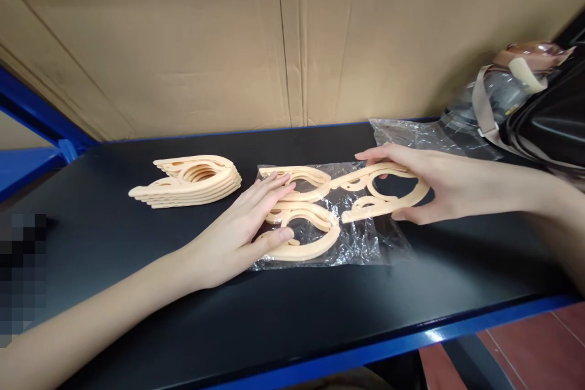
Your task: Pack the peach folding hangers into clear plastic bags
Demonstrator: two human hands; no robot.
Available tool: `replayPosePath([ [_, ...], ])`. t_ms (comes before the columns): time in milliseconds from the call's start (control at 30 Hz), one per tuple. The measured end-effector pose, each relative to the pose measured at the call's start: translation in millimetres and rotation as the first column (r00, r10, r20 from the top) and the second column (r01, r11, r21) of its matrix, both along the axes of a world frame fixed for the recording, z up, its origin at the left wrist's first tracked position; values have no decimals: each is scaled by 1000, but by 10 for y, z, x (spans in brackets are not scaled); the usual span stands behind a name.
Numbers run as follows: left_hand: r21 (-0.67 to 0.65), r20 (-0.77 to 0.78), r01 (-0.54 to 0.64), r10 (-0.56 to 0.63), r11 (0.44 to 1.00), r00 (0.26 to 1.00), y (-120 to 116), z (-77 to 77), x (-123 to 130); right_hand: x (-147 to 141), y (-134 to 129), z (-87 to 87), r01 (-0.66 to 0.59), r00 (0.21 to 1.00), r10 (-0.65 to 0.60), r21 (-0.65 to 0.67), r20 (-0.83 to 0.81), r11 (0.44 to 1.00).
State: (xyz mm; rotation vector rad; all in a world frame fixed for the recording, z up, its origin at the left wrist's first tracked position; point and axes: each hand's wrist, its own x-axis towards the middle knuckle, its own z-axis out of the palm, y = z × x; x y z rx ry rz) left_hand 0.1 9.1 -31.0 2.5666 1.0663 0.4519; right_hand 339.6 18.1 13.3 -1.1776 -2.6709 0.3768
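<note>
Cream plastic folding hangers (304,251) lie in or on a clear plastic bag (361,247) at the middle of the black table. My left hand (244,228) rests flat over their left side, fingers stretched out. At the bag's right end, my right hand (425,183) grips the curved end of another cream hanger (365,214), thumb below and fingers above. Its left part overlaps the bag. Further left sits a neat stack of several matching hangers (196,186), touched by neither hand.
Another clear plastic bag (425,137) lies at the back right of the black table (320,304). Beside it are a clear bottle with a strap (507,94) and a black bag (555,125). Cardboard (205,42) stands along the back.
</note>
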Motion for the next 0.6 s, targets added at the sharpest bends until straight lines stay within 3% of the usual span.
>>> replayPosePath([
  [300, -6, 23, 1, -1, 1000, 1000, -22, -24, 7, -366, -53, -313, 23, 990, -29, -47, -139, 999],
  [600, 8, -24, 52, -51, 999, 998, -6, 14, 21, -314, 7, -310, -25, 979, 3, -106, -205, 994],
])
